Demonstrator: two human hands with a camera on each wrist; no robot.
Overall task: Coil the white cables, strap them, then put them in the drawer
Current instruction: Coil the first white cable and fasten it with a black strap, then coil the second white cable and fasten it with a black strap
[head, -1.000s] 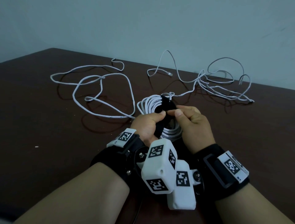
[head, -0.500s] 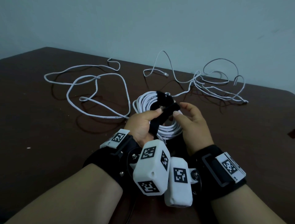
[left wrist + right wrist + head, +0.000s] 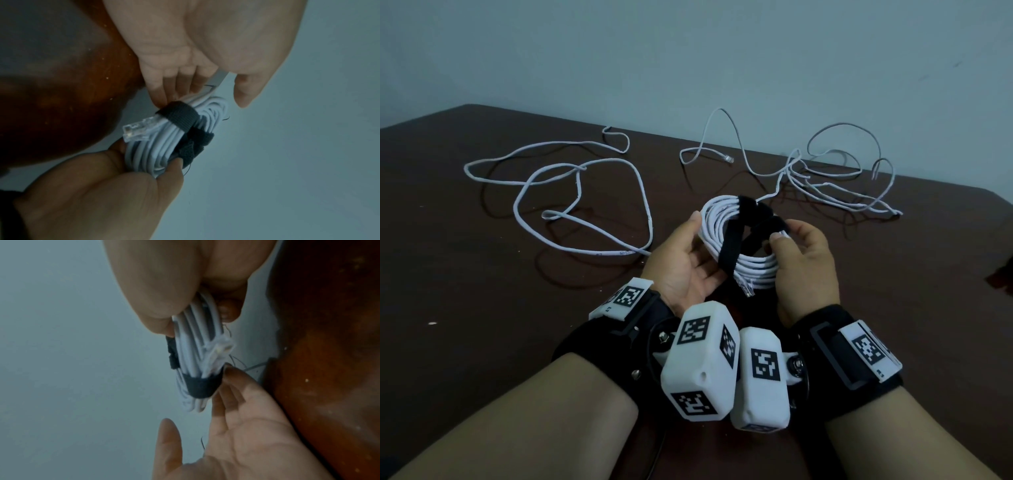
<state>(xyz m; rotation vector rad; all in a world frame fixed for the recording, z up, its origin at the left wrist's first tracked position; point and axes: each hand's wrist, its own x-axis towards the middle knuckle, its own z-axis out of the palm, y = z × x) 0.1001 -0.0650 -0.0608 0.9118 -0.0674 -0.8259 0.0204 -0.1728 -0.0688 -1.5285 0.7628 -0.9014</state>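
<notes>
Coiled white cable (image 3: 739, 253) held above dark brown table (image 3: 482, 308), between both hands. Black strap (image 3: 732, 246) wrapped across coil at two pts; one end runs to R side. L hand (image 3: 688, 267) palm up, fingers under coil's L edge, thumb straight. R hand (image 3: 804, 260) pinches strap end w/ thumb and forefinger. Clear plug (image 3: 746, 291) hangs from coil's near edge. Two loose white cables on table: one far L (image 3: 582, 192), one far R (image 3: 835, 181), tangled, near wall (image 3: 688, 51).

Left fingers (image 3: 726, 274) behind coil (image 3: 753, 267)
</notes>
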